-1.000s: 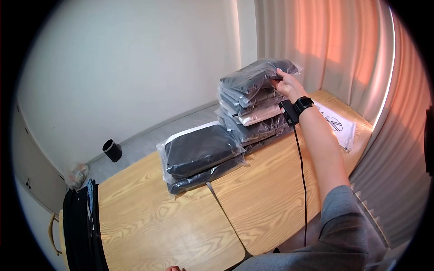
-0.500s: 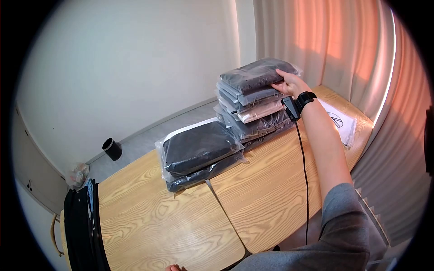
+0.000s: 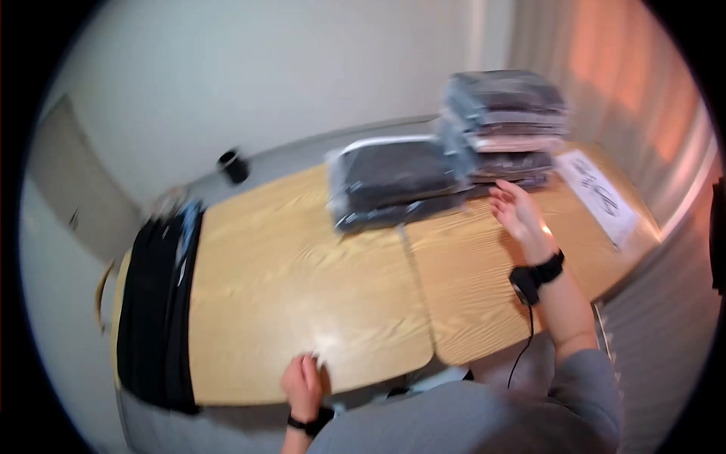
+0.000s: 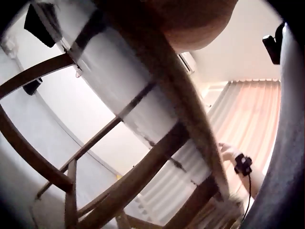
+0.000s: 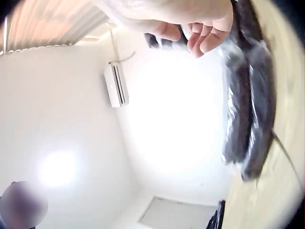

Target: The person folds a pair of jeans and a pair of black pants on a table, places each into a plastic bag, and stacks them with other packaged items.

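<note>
In the head view the right hand [image 3: 522, 216] is in the air over the right part of the table, just in front of a tall stack of bagged dark garments [image 3: 510, 94]; its fingers are loosely bent and hold nothing. The right wrist view shows that hand [image 5: 190, 24] empty beside plastic-wrapped bundles [image 5: 259, 109]. My left hand [image 3: 304, 382] is at the table's front edge, fingers loosely curled with nothing seen in them. Two bagged dark garments [image 3: 401, 172] lie one on the other, left of the tall stack.
Dark folded trousers [image 3: 155, 303] lie across the left end of the wooden table [image 3: 280, 295]. A white printed bag [image 3: 597, 197] lies at the right. On the floor behind stands a black bin [image 3: 234, 167]. A black cable [image 3: 522, 352] hangs from the right wrist camera.
The right hand has let go of the top bag of the tall stack and moved down toward the body. The left hand has come further into view, and the head view has shifted.
</note>
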`<action>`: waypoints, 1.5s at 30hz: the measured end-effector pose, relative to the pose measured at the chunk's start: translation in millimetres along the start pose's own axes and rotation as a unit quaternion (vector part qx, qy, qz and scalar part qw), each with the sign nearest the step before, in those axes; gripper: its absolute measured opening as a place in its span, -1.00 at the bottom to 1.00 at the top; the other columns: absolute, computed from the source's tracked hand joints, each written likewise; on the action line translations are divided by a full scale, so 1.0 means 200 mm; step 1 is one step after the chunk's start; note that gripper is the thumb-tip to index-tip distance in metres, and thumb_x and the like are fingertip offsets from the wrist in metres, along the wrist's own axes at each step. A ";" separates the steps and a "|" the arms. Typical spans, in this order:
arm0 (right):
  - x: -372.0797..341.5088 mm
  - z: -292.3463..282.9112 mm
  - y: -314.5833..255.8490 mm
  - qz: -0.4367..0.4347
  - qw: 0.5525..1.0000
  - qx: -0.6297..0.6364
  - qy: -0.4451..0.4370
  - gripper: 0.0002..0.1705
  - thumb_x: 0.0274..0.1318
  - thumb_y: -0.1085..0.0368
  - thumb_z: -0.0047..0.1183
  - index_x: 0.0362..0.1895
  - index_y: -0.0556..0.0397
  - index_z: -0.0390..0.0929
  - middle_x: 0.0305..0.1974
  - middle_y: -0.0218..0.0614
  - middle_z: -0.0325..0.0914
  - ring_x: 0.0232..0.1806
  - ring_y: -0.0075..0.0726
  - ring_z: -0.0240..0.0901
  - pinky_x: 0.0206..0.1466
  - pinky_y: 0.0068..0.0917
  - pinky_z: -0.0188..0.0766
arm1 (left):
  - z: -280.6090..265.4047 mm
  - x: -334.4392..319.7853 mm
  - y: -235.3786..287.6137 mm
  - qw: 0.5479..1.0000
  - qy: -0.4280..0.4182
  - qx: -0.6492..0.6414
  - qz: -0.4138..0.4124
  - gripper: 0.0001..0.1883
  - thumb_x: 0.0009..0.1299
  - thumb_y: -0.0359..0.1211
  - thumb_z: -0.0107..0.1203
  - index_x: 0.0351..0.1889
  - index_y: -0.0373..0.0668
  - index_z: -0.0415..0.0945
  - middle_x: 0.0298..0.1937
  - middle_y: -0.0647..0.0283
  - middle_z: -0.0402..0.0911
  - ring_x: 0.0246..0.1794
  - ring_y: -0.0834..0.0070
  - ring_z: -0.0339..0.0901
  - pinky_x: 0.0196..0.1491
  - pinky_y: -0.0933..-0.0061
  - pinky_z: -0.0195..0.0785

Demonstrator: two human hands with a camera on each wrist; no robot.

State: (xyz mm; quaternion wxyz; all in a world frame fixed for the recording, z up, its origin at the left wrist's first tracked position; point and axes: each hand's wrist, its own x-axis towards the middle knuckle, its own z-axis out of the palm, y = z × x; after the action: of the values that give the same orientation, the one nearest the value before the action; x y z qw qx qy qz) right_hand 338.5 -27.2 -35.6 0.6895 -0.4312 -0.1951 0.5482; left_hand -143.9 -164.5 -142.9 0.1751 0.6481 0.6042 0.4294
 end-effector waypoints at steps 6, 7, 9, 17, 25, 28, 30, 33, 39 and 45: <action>-0.43 0.08 0.59 0.104 0.992 -0.019 -0.068 -0.71 0.16 0.36 0.00 -0.02 0.07 0.38 -0.35 -0.30 0.47 -0.35 -0.37 0.41 -0.28 -0.50 0.40 | -0.33 0.12 -0.09 0.977 0.002 -0.180 -0.116 -0.75 0.50 -0.36 -0.13 0.05 -0.25 0.41 -0.38 0.35 0.51 -0.44 0.72 0.38 -0.40 0.71 0.25; -0.49 0.09 0.63 0.104 0.992 -0.038 -0.059 -0.69 0.15 0.38 0.00 0.00 0.09 0.36 -0.35 -0.28 0.48 -0.35 -0.37 0.41 -0.28 -0.51 0.39 | -0.43 0.15 -0.14 0.986 0.036 -0.130 -0.094 -0.75 0.45 -0.39 -0.06 0.04 -0.27 0.41 -0.37 0.34 0.51 -0.40 0.67 0.41 -0.32 0.65 0.30; -0.59 0.09 0.69 0.081 0.994 -0.060 -0.033 -0.67 0.15 0.41 -0.01 0.02 0.13 0.34 -0.34 -0.26 0.48 -0.33 -0.38 0.41 -0.28 -0.53 0.38 | -0.66 0.23 -0.34 0.993 0.084 -0.026 -0.072 -0.75 0.39 -0.43 0.01 0.00 -0.28 0.43 -0.40 0.33 0.49 -0.40 0.63 0.43 -0.28 0.58 0.33; -0.73 -0.07 0.78 -0.026 0.999 -0.046 -0.007 -0.65 0.17 0.43 -0.01 0.04 0.24 0.30 -0.20 -0.18 0.44 -0.22 -0.40 0.39 -0.09 -0.53 0.41 | -1.46 0.52 -0.98 0.889 0.166 0.353 -0.238 -0.66 0.24 -0.32 0.06 -0.04 -0.24 0.48 -0.11 -0.07 0.57 -0.06 0.03 0.51 0.04 0.14 0.38; -0.78 -0.08 0.79 -0.059 0.998 -0.037 -0.002 -0.73 0.18 0.45 -0.03 -0.03 0.23 0.32 -0.20 -0.16 0.44 -0.20 -0.40 0.39 -0.06 -0.54 0.41 | -1.51 0.52 -1.12 0.804 0.140 0.447 -0.366 -0.62 0.24 -0.31 0.20 0.02 -0.06 0.43 0.07 0.10 0.39 0.13 0.09 0.38 0.10 0.10 0.38; -0.78 -0.07 0.79 -0.056 0.997 -0.050 0.007 -0.76 0.17 0.46 -0.03 -0.07 0.22 0.33 -0.21 -0.17 0.43 -0.20 -0.40 0.40 -0.06 -0.54 0.42 | -1.58 0.51 -1.16 0.809 0.111 0.467 -0.338 -0.71 0.30 -0.30 0.13 -0.01 -0.04 0.46 0.02 0.12 0.45 0.07 0.11 0.43 0.06 0.11 0.40; -0.77 -0.08 0.80 -0.058 0.997 -0.050 0.010 -0.76 0.16 0.46 -0.02 -0.07 0.22 0.34 -0.23 -0.18 0.44 -0.21 -0.39 0.40 -0.06 -0.54 0.42 | -1.64 0.52 -1.26 0.831 0.110 0.451 -0.306 -0.79 0.38 -0.26 0.01 -0.09 -0.10 0.48 -0.06 0.05 0.53 -0.02 0.10 0.49 0.03 0.13 0.41; -0.78 -0.06 0.80 -0.058 0.997 -0.049 0.005 -0.76 0.16 0.46 -0.02 -0.07 0.21 0.34 -0.23 -0.20 0.44 -0.21 -0.39 0.41 -0.06 -0.55 0.41 | -1.64 0.53 -1.17 0.841 0.175 0.435 -0.271 -0.76 0.44 -0.25 -0.11 -0.13 -0.18 0.48 -0.10 -0.03 0.57 -0.04 0.05 0.51 -0.02 0.08 0.39; -0.85 0.17 0.88 0.010 0.994 -0.105 -0.030 -0.76 0.15 0.44 -0.02 -0.06 0.14 0.36 -0.26 -0.27 0.45 -0.23 -0.44 0.43 -0.15 -0.60 0.41 | -1.37 0.66 -0.82 0.940 0.255 0.228 -0.022 -0.69 0.50 -0.23 -0.21 -0.03 -0.26 0.39 -0.09 -0.18 0.51 -0.04 -0.15 0.43 -0.03 0.06 0.32; -0.91 0.52 1.11 0.115 0.954 -0.178 -0.211 -0.73 0.22 0.33 -0.03 -0.03 0.16 0.36 -0.26 -0.22 0.53 -0.29 -0.48 0.47 -0.25 -0.61 0.43 | -0.77 0.65 -0.26 0.987 0.123 -0.005 0.103 -0.81 0.47 -0.33 -0.13 -0.21 -0.29 0.38 -0.32 -0.04 0.46 -0.31 0.11 0.40 -0.20 0.26 0.31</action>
State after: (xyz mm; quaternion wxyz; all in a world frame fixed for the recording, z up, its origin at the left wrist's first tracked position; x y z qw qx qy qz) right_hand 71.5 -149.6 -119.7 0.4766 -0.4415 -0.3794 0.6588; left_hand -308.3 -77.1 -49.4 0.0574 0.6482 0.5490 0.5246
